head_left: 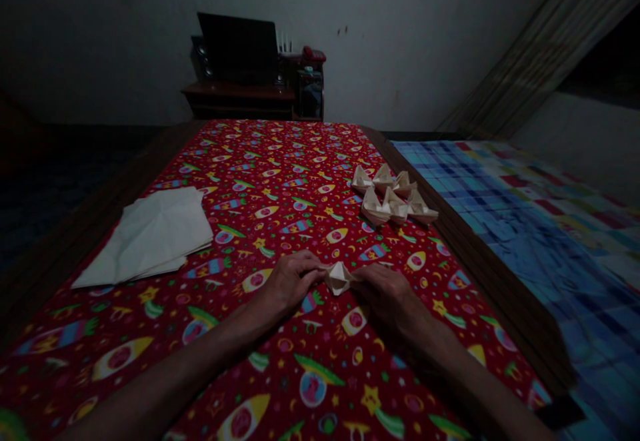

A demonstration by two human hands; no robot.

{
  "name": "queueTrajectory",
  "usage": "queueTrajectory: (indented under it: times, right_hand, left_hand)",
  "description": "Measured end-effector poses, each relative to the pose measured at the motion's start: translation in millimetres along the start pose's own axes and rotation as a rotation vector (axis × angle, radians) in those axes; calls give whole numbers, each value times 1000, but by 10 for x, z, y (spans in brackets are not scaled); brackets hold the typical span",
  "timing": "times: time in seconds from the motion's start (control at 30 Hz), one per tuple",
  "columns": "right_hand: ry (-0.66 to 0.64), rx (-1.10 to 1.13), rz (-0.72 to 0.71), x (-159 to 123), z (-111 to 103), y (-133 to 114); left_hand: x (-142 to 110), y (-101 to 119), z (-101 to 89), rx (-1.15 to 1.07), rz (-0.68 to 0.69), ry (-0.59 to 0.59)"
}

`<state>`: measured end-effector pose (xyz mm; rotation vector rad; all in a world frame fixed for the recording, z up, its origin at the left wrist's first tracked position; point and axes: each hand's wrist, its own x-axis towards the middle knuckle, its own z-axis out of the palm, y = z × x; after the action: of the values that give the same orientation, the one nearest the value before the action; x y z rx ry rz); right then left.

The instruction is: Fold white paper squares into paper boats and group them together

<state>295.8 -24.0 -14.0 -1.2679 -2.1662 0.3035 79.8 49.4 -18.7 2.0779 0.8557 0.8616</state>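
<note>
Folded paper pc [339, 280] sits btwn L hand [294, 282] & R hand [389, 289], each pinching an end (red cloth [280, 374] below).

I see red cloth [280, 234] (rockets and stars all over), my folded paper [339, 278] cream, the sheet [480, 228] apparently blue plaid.

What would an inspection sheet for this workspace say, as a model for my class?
Surface: red patterned cloth over brown table.
Job's things: small folded paper piece between the hands; cluster of folded pieces farther off, right; stack of pale sheets, left.
Clutter: nothing seen.
Hands: left hand and right hand pinch opposite sides of the small piece.
Cables: nothing seen; dim picture.
Surroundings: dark screen on desk beyond; blue checked cloth, right.
</note>
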Motion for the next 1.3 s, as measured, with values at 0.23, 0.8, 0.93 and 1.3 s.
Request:
queueTrajectory:
  times: [0.23, 0.8, 0.93, 1.3]
  right_hand:
    - [-40, -13, 74, 41, -34, -60]
    - [484, -233, 753, -372, -747, 359]
    - [506, -355, 935, -638, -963, 534]
    - [335, -568, 904, -665, -912, 803]
  left_hand:
    - [-1, 27, -6, 3, -8, -12]
    - [-27, -6, -25, 103, 47, 48]
    - [-23, -3, -26, 97, 84, 39]
    - [-21, -23, -31, 99, 92, 28]
